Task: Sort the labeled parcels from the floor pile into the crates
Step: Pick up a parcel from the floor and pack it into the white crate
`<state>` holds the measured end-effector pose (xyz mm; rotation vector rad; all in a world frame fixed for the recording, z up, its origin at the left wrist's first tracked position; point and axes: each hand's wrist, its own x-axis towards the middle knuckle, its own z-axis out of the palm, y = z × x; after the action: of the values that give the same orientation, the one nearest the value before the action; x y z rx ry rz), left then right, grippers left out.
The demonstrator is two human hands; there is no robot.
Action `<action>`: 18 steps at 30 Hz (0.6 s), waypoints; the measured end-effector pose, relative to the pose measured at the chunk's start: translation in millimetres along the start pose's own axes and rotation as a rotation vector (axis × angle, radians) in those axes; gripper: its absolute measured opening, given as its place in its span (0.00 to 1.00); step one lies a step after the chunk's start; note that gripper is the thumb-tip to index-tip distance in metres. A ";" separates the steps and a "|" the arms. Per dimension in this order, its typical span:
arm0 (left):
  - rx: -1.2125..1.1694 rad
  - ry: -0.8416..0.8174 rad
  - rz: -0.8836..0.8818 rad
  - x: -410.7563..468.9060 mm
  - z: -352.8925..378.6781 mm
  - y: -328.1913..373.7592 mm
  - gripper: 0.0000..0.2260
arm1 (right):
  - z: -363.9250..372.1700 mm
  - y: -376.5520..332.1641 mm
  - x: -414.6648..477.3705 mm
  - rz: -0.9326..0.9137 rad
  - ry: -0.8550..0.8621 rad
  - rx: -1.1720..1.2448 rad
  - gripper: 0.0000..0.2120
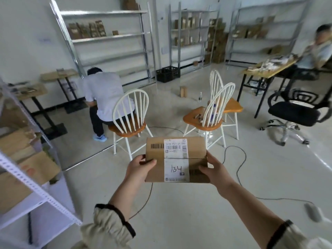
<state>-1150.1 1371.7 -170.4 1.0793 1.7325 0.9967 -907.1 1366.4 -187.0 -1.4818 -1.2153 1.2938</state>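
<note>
You hold a brown cardboard parcel (156, 169) up in the air between your two hands, well above the floor (179, 212). Your left hand (140, 168) grips the parcel's left edge, thumb curled over the front face and the other fingers out of sight behind it. Your right hand (213, 169) grips the lower right edge, thumb laid on the front face and fingers wrapped behind. Between your two thumbs sits a white label (177, 170) with "A34" handwritten on it, and just above it a printed label (176, 148) with barcodes. Beyond your left hand stands a white spindle-back chair (133, 127) with a wooden seat, and a seated person (106, 94) in a pale shirt is on it, back toward you, bent forward. Beyond your right hand stand two more chairs (203, 121) of the same kind, the nearer one carrying small things too blurred to name. A black cable (240, 159) loops over the floor below and to the right of your right hand. Far beyond both hands a black crate (168, 74) stands on the floor at the foot of metal shelving (107, 36) that holds brown boxes. Close to the left of your left hand a white rack (36, 187) holds flat cardboard. Far to the right of your right hand are a black office chair (292, 114) and a bench (269, 66).
</note>
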 end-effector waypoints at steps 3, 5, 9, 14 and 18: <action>0.028 -0.025 0.045 -6.6 -7.9 4.7 0.14 | 2.5 -4.8 -17.4 -0.025 0.023 0.034 0.30; 0.024 -0.050 0.085 -13.6 -7.2 8.6 0.12 | -0.9 -9.3 -29.5 -0.023 0.050 0.052 0.29; 0.032 -0.087 0.154 -40.4 4.4 19.0 0.14 | -22.0 -13.0 -54.9 -0.038 0.106 0.065 0.26; 0.074 -0.131 0.260 -80.1 31.1 38.7 0.14 | -64.7 -11.9 -102.8 -0.089 0.168 0.088 0.26; 0.061 -0.262 0.311 -130.2 87.6 56.2 0.13 | -121.9 -5.9 -175.0 -0.116 0.336 0.079 0.25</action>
<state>-1018.8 1284.3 -116.5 1.4813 1.4183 0.9424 -789.7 1199.2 -125.6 -1.4779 -1.0025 0.9582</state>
